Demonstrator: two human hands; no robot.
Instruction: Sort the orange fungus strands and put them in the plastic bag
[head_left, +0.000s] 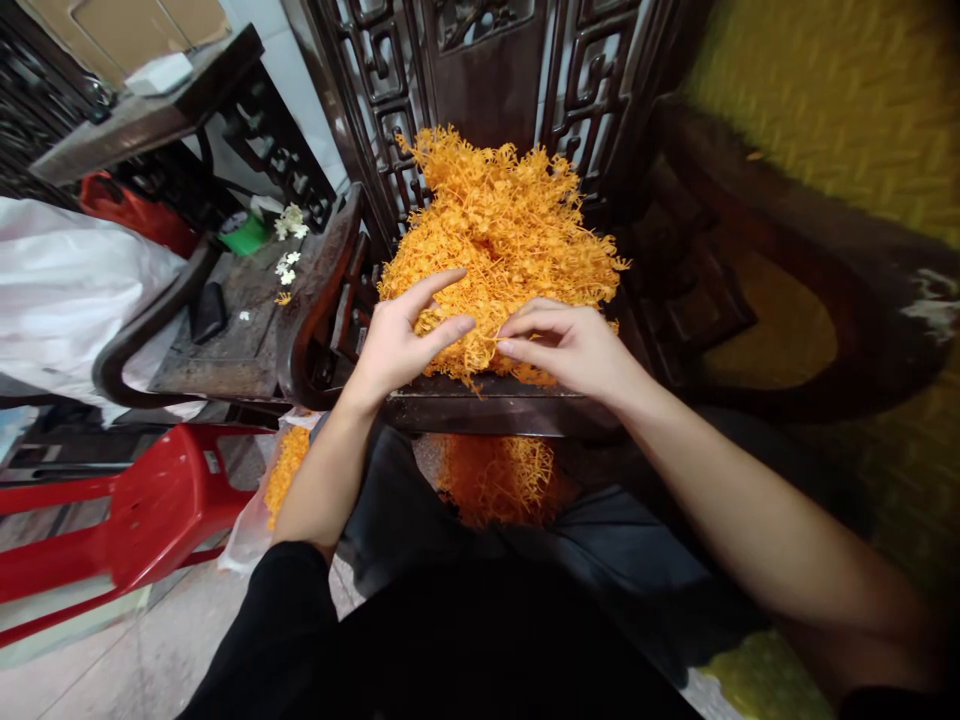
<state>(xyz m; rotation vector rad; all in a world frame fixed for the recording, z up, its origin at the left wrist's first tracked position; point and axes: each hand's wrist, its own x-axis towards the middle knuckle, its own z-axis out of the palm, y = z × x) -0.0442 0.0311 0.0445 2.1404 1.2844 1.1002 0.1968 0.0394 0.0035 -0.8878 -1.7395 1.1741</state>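
Note:
A big heap of orange, curly-tipped artificial sprigs (510, 215) is piled on the seat of a dark carved wooden chair (502, 412). My right hand (574, 345) is at the front of the heap, its thumb and fingertips pinched on a thin orange sprig (487, 345). To its left is my left hand (401, 335), thumb and forefinger spread apart with nothing visible between them. Its other fingers are mostly hidden. Below the seat edge, between my legs, more orange strands (499, 480) show in shadow.
At left, a wooden seat (247, 340) holds a green tape roll (244, 234), a black flat object (208, 312) and small white flower-like pieces (288, 265). Nearby are a white sack (67, 290), a red plastic chair (154, 515) and a clear bag (246, 535) with orange pieces.

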